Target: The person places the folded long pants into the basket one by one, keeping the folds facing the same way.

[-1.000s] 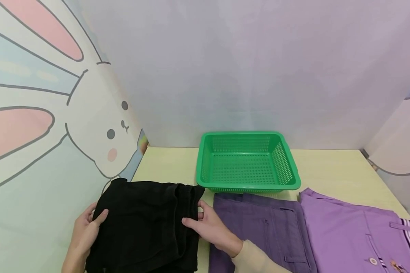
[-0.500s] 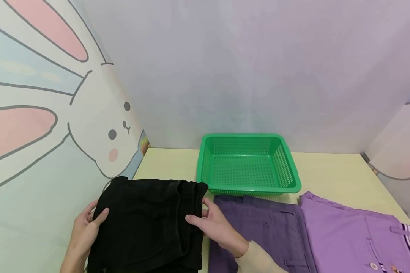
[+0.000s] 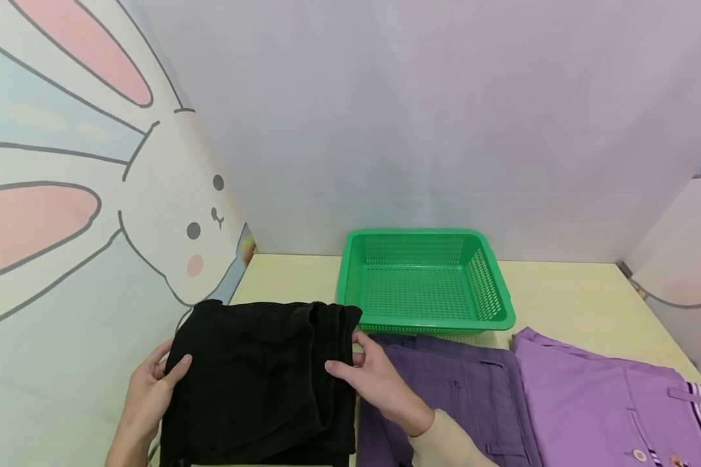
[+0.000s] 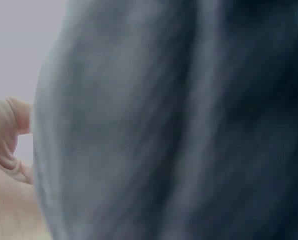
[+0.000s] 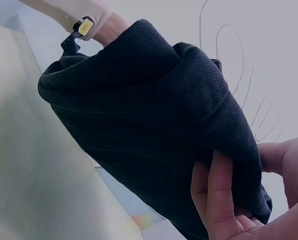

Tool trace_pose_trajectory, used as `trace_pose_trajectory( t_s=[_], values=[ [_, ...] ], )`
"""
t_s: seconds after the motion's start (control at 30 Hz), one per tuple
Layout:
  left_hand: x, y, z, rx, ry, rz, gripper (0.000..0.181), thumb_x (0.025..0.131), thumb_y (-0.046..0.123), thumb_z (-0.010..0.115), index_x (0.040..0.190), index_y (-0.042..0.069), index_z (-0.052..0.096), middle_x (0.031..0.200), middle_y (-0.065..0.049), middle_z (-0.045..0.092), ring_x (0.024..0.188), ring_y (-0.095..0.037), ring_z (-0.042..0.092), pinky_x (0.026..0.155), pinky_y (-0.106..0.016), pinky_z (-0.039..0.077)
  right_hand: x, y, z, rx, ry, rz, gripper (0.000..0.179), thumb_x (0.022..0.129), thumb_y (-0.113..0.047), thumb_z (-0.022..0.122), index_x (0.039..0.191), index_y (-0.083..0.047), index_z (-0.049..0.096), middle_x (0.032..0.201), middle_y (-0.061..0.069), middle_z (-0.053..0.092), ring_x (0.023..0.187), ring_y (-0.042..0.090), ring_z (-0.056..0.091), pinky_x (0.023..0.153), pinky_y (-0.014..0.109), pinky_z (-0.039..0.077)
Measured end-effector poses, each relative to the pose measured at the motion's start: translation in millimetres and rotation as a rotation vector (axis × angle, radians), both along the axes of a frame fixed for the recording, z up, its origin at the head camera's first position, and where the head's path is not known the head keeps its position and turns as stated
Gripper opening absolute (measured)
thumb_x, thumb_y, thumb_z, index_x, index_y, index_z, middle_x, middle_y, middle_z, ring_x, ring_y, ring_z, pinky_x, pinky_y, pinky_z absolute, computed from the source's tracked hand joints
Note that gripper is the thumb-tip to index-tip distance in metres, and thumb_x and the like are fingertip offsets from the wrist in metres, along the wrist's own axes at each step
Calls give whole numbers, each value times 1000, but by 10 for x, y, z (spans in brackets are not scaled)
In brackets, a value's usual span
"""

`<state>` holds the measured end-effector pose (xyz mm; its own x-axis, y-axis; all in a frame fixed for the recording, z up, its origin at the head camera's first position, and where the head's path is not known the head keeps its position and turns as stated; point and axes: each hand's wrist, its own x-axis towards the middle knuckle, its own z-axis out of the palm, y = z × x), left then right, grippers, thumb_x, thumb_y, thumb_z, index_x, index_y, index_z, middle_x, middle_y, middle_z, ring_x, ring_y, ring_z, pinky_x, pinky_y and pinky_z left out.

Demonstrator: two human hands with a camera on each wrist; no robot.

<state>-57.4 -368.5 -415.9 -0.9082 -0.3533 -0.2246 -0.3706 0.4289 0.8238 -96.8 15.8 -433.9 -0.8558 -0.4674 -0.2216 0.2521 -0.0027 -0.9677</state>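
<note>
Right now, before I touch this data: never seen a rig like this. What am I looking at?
No robot here: a person works with two bare hands. The wide picture comes from a camera worn on the head, looking forward and down. The other two come from wrist cameras: the left one is mostly blurred dark cloth, the right one shows fingers on the cloth up close.

The left hand and right hand hold the folded black pants by opposite sides. On the pale yellow table lie dark purple pants and, right of them, light purple pants. A green plastic basket stands behind.
</note>
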Motion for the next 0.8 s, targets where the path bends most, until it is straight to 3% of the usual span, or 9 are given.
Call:
trace_pose_trajectory(
  t_s=[0.07,0.17,0.47,0.57,0.63,0.7,0.8],
  values=[
    [-9,3,6,6,-9,2,80,111,36,58,171,5,15,90,16,75,81,8,68,79,-17,56,-15,13,1,-8,-3,0,81,101,-29,74,163,-1,30,119,14,77,52,10,40,59,30,42],
    [-17,11,17,21,-8,-5,82,111,37,59,171,5,14,89,17,75,81,8,68,78,-16,56,-39,33,4,-12,2,-8,76,101,-28,74,161,-2,35,112,11,79,48,9,35,56,28,40],
    [-41,94,15,41,47,-5,78,111,30,60,170,1,18,79,22,72,78,6,69,74,-16,56,-80,89,15,-39,11,-8,62,101,-25,74,152,-4,45,101,7,80,53,8,42,57,25,41],
    [-71,136,24,61,50,-13,78,110,28,62,170,2,19,82,24,72,79,5,70,74,-18,57,-83,125,33,-39,17,-21,65,102,-25,73,153,-2,43,113,12,79,70,9,63,68,27,52],
    [-90,160,28,66,54,-24,78,110,27,63,170,2,19,84,24,72,79,4,70,74,-19,58,-87,149,39,-37,21,-38,67,102,-25,72,155,0,40,122,16,77,91,15,74,78,32,59],
    [-100,179,32,81,55,-29,79,110,25,63,170,2,18,84,25,72,80,4,70,75,-18,58,-93,167,39,-36,21,-54,67,102,-25,72,155,0,40,128,18,76,106,22,76,87,37,62],
    [-100,193,33,75,81,-41,78,109,23,64,169,0,19,82,23,72,80,4,70,74,-18,58,-104,184,32,-35,16,-76,65,102,-26,73,153,-1,43,126,17,76,108,26,76,88,39,62]
  ],
)
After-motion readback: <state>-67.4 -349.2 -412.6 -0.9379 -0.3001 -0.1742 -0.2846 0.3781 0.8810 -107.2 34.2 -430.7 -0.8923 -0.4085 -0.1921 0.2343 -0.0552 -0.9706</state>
